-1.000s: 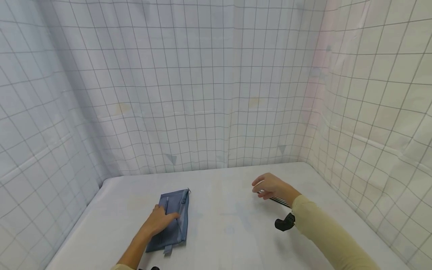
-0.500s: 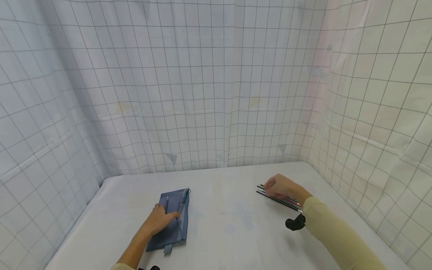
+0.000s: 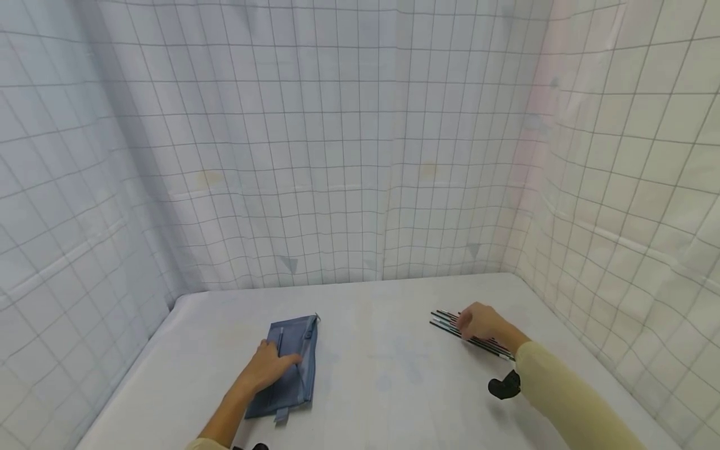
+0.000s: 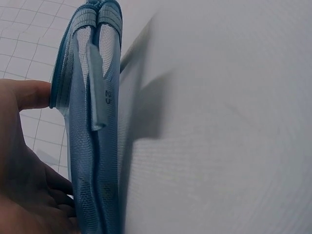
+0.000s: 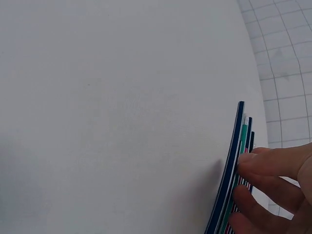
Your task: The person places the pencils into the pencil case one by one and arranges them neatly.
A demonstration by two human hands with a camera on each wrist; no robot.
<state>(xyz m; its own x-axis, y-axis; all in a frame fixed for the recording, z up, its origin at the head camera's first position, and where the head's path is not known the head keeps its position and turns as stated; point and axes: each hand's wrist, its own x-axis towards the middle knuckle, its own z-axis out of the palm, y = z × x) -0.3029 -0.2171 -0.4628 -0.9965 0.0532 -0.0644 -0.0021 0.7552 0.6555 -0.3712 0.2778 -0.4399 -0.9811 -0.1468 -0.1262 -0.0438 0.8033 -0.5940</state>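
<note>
My left hand rests on a blue-grey zip pouch, its thumb spread toward the zipper side. In the left wrist view the pouch shows edge-on, with a fabric tab at its end; my thumb touches its upper side. My right hand bends down over a bunch of slim pencils on the right of the table. The right wrist view has its fingertips right at the pencils, mostly dark with a green one among them. Whether they pinch one I cannot tell.
A white cloth covers the table. White grid-patterned curtains enclose it at the back and both sides. A black wrist device hangs below the right sleeve.
My right hand has moved right and slightly nearer along the pencils, uncovering their far-left ends. The left hand has stayed on the pouch.
</note>
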